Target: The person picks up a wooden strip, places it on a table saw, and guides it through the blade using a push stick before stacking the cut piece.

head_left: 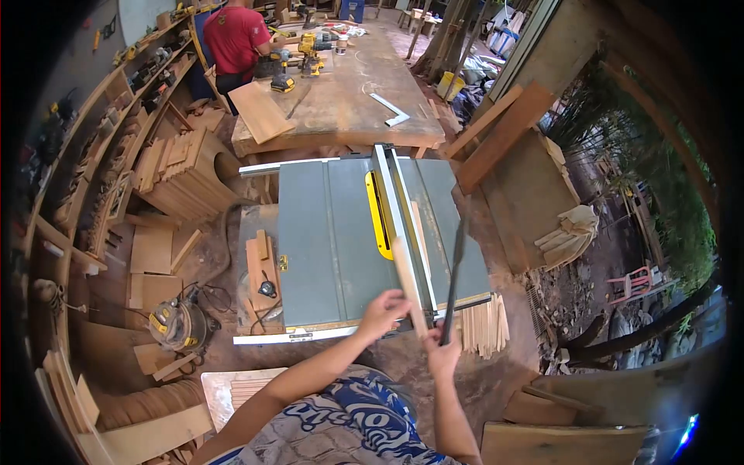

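Note:
A table saw (pixel 306 232) with a grey top lies in front of me. Its yellow throat plate (pixel 379 217) runs beside the long metal rip fence (pixel 411 213). A pale wooden strip (pixel 407 275) slants along the fence's near end. My left hand (pixel 384 314) has its bent fingers at the strip's left side, over the saw's front edge. At the strip's near end, my right hand (pixel 442 356) is closed around a long dark stick (pixel 454 279), which points up and away. Another thin strip (pixel 418 225) lies right of the fence.
Cut strips (pixel 484 325) stick out at the saw's right front. Wood pieces (pixel 258 271) lie at its left. Beyond stands a workbench (pixel 349 101) with drills (pixel 311 50), a metal square (pixel 391 110) and a person in red (pixel 235 39). A shop vacuum (pixel 178 322) sits left.

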Demonstrator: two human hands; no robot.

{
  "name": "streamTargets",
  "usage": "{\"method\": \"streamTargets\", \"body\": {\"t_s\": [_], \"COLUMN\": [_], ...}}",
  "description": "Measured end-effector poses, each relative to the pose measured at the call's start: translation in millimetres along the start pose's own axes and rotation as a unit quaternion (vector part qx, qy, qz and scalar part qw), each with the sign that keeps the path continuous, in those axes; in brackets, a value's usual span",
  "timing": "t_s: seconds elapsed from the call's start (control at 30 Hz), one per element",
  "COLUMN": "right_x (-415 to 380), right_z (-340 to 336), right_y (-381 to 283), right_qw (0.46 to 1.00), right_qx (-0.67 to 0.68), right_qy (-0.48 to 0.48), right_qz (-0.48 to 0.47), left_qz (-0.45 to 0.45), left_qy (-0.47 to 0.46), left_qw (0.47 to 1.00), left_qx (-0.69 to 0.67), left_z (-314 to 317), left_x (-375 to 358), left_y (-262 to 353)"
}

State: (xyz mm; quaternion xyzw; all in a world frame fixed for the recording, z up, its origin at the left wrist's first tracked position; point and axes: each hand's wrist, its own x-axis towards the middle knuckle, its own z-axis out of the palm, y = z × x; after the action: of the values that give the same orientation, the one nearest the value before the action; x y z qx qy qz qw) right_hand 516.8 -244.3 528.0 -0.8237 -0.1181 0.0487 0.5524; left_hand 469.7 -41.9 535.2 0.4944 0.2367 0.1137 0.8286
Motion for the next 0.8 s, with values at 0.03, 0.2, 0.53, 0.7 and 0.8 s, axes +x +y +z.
{"method": "streamTargets", "body": {"t_s": [0.03, 0.2, 0.53, 0.7, 0.8], "right_x": [-27.2, -87.9, -82.8, -50.3, -42.1], "right_z": [7.7, -1.2, 38.7, 63.4, 71.3], "right_y": [-33.3, -23.6, 51.9, 57.9, 60.1], "right_qw": [0.994, 0.988, 0.977, 0.974, 0.98], "right_qx": [-0.102, -0.13, -0.179, -0.184, -0.169], "right_qy": [0.028, -0.018, 0.114, 0.134, 0.101], "right_qz": [0.001, 0.083, 0.019, -0.002, 0.016], "left_qz": [-0.016, -0.117, 0.198, 0.314, 0.339], "left_qy": [-0.017, -0.114, 0.037, 0.004, -0.006], "left_qw": [0.999, 0.986, 0.883, 0.764, 0.711], "left_qx": [0.042, -0.03, 0.423, 0.564, 0.616], "left_z": [-5.5, -28.0, -24.9, -32.9, -34.6], "left_x": [7.9, -8.0, 4.7, 10.8, 15.5], "left_y": [-24.8, -64.1, -88.7, -78.0, -64.6]}}
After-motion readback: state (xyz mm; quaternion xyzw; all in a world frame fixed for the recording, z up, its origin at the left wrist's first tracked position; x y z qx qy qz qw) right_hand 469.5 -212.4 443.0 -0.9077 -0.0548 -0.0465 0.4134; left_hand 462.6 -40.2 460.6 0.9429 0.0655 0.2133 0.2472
